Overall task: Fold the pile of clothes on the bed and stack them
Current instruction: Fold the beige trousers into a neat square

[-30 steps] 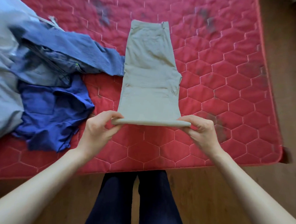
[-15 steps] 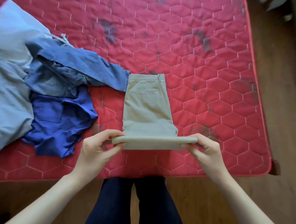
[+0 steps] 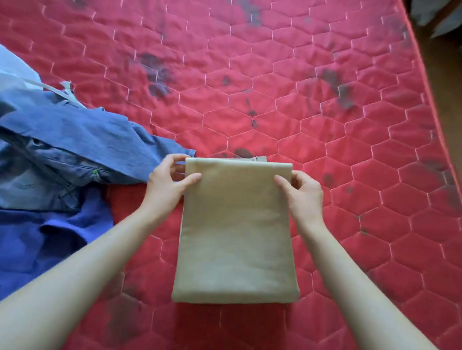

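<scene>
Fingers (image 3: 191,177) of the left hand (image 3: 168,182) pinch the far left corner of the folded khaki trousers (image 3: 236,234); the right hand (image 3: 302,193) pinches the far right corner likewise, thumbs on top, so both are closed on the cloth. Head view: trousers lie flat on the red quilted mattress (image 3: 360,128), near the front edge, doubled over, the far edge aligned with a waistband sliver showing just beyond. Grip at both corners appears intended to square the fold. Unfolded pile, a denim shirt (image 3: 92,138) and blue garment (image 3: 33,242), lies to the left, close beside the left hand. Judgement: first item nearly folded; the stack is not begun.
</scene>
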`<action>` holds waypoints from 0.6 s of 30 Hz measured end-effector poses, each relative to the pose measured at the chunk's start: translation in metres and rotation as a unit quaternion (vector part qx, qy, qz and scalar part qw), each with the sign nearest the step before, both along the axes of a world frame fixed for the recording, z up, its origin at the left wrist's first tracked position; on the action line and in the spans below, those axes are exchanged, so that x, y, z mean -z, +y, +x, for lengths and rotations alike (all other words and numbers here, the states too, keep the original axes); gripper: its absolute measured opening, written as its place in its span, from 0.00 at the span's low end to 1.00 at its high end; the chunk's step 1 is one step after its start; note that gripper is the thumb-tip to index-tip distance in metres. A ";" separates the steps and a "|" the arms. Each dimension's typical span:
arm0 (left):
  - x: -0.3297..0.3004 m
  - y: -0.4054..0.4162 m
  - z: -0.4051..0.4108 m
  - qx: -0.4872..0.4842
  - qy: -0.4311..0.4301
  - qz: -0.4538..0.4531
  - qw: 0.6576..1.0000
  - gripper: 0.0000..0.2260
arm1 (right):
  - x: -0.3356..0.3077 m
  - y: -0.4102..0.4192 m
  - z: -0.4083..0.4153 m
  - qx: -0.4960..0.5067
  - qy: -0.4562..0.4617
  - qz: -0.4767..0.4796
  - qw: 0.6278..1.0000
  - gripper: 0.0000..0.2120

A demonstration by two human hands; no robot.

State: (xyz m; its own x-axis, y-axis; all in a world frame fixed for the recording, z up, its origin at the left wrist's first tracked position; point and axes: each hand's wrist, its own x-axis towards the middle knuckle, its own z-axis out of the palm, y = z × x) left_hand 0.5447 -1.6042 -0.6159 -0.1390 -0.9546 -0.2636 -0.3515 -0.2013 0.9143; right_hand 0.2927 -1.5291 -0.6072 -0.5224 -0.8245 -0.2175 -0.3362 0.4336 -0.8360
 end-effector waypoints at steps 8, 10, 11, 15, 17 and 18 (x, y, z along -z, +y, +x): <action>0.104 -0.045 -0.025 -0.060 -0.031 0.046 0.997 0.17 | 0.107 -0.083 -0.005 0.046 0.075 0.082 0.993 0.08; 0.105 -0.047 -0.027 -0.069 -0.022 0.049 0.996 0.16 | 0.112 -0.085 -0.008 0.039 0.079 0.090 0.992 0.09; 0.105 -0.046 -0.027 -0.068 -0.024 0.059 0.996 0.17 | 0.112 -0.085 -0.008 0.028 0.082 0.093 0.992 0.10; 0.102 -0.029 -0.025 -0.010 -0.096 0.093 0.991 0.19 | 0.105 -0.071 -0.003 0.011 0.062 0.095 0.993 0.12; 0.100 -0.019 -0.022 0.020 -0.127 0.103 0.986 0.22 | 0.100 -0.053 0.001 0.016 0.032 0.097 0.995 0.13; 0.100 -0.016 -0.020 0.028 -0.128 0.114 0.985 0.22 | 0.098 -0.041 0.002 0.018 0.017 0.099 0.995 0.13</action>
State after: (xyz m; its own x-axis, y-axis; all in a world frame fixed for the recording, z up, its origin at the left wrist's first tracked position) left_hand 0.5252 -1.6202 -0.7157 -0.0910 -0.8592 -0.5034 -0.5804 -0.3650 0.7279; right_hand 0.2950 -1.5698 -0.7053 -0.5608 -0.7480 -0.3549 -0.3444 0.6006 -0.7215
